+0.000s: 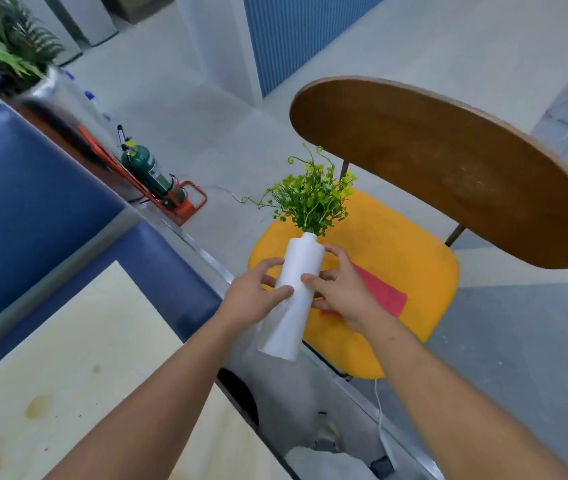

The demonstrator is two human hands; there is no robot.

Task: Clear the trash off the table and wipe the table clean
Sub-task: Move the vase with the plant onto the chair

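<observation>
Smooth white cylindrical vase [301, 261] of green sprigs [310, 199], gripped by left hand [254, 299] and right hand [341, 289] — above orange chair seat [396, 244] bearing red cloth [382, 292]; stained pale table [68, 358] lower left.

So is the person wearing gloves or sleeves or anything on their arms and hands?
No. The left hand and right hand are bare: no gloves, and no rings that I can see. The left arm and right arm are bare too, with no sleeves, watch or bracelet in view.
</observation>
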